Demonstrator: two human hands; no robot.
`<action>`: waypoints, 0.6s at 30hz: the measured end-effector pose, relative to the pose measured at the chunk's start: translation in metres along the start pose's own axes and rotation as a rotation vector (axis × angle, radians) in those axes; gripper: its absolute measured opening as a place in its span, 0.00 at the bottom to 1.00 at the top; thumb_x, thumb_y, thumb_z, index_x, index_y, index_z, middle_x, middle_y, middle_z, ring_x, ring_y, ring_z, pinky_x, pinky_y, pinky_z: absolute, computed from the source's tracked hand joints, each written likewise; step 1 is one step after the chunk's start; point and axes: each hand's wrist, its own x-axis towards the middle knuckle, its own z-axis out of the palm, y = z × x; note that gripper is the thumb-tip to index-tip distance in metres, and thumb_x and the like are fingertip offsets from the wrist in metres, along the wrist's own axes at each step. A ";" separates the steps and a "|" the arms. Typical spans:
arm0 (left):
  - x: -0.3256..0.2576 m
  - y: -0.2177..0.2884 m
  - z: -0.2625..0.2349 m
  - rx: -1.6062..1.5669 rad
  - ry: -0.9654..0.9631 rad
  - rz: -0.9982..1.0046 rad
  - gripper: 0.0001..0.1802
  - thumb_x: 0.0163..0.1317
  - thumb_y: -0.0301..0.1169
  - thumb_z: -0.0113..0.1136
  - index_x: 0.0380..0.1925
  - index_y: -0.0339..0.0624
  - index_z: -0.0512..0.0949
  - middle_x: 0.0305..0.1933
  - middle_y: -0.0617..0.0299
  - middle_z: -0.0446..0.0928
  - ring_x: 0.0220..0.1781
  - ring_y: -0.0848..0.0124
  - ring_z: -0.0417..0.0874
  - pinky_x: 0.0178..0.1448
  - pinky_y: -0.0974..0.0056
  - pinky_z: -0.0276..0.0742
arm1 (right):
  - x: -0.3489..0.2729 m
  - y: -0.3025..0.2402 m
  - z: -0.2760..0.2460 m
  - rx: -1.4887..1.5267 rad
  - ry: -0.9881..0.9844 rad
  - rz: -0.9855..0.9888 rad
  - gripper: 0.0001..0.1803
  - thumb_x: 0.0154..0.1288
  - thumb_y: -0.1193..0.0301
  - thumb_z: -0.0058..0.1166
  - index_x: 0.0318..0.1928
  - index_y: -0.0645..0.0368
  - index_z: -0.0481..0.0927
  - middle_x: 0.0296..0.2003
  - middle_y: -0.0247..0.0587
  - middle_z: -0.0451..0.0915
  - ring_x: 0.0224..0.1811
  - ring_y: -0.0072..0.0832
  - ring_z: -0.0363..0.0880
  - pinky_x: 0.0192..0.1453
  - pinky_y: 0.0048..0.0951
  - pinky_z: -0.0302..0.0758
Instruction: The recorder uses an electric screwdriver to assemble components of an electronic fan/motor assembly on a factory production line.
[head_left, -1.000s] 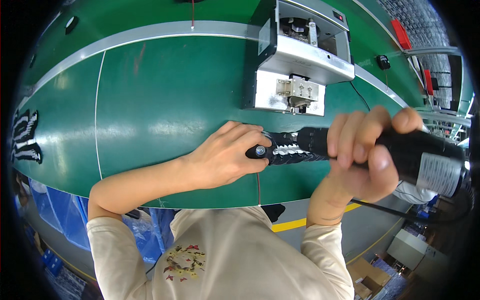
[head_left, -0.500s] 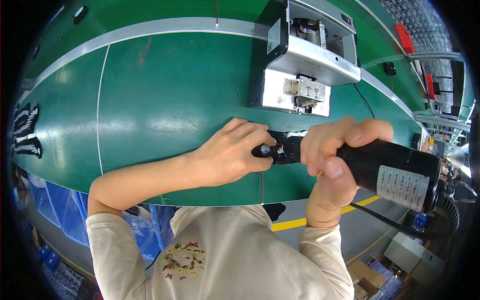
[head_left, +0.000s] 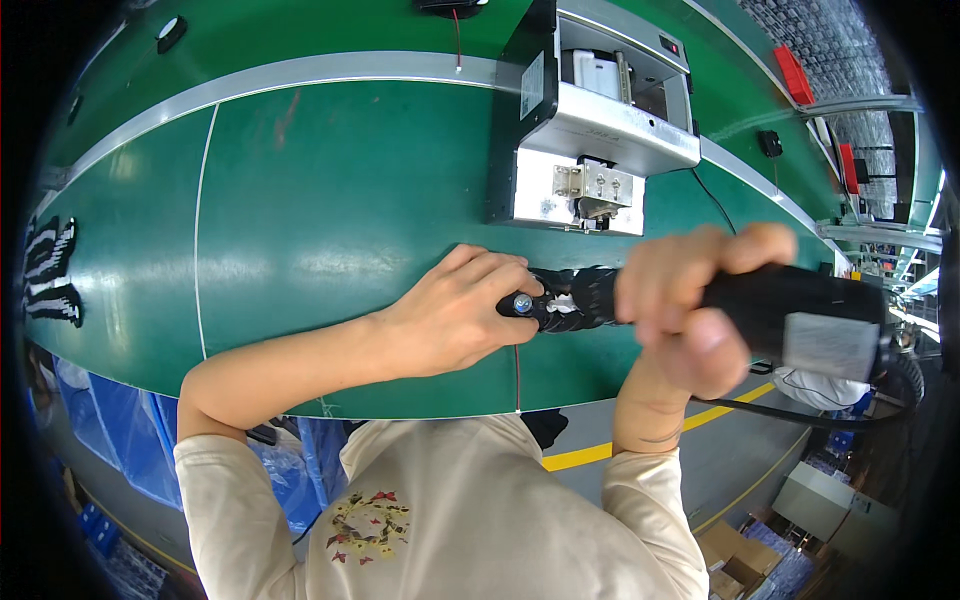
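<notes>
My right hand, blurred by motion, wraps around the black body of a corded electric screwdriver with a pale label. The tool lies nearly level, its black nose pointing left toward my left hand. The left hand's fingers and thumb pinch a small black part with a shiny round metal piece on top, just over the green table. Below this part hangs a thin red wire. Fingers hide much of the part, and where the tool's tip ends is hard to make out.
Beyond my hands stands a silver and black screw feeder. A grey rail separates the table from a green strip holding black parts. Striped gloves lie at far left. The screwdriver's cable hangs at right.
My right hand and the screwdriver have shifted slightly right, away from the left hand, which keeps its pinch. A white piece shows inside the feeder. The view has shifted a little.
</notes>
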 end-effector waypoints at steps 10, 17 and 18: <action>-0.002 0.000 0.003 0.007 0.016 0.002 0.10 0.47 0.27 0.65 0.32 0.51 0.82 0.51 0.60 0.73 0.57 0.58 0.76 0.59 0.54 0.69 | 0.043 0.002 -0.007 -0.174 0.127 -0.138 0.21 0.60 0.72 0.47 0.56 0.56 0.72 0.24 0.35 0.65 0.18 0.24 0.63 0.27 0.33 0.67; -0.005 0.000 0.005 0.014 0.023 0.011 0.10 0.48 0.28 0.66 0.33 0.50 0.83 0.51 0.59 0.74 0.58 0.57 0.76 0.59 0.54 0.69 | 0.030 -0.005 -0.001 -0.096 0.023 -0.088 0.19 0.60 0.73 0.50 0.52 0.57 0.70 0.24 0.35 0.67 0.16 0.23 0.63 0.25 0.32 0.67; -0.004 -0.001 0.002 0.017 0.010 0.009 0.09 0.50 0.29 0.67 0.34 0.50 0.84 0.51 0.58 0.74 0.58 0.56 0.76 0.59 0.53 0.70 | 0.023 -0.007 -0.004 -0.065 -0.042 -0.080 0.19 0.60 0.73 0.51 0.53 0.57 0.69 0.24 0.35 0.67 0.16 0.23 0.64 0.25 0.31 0.67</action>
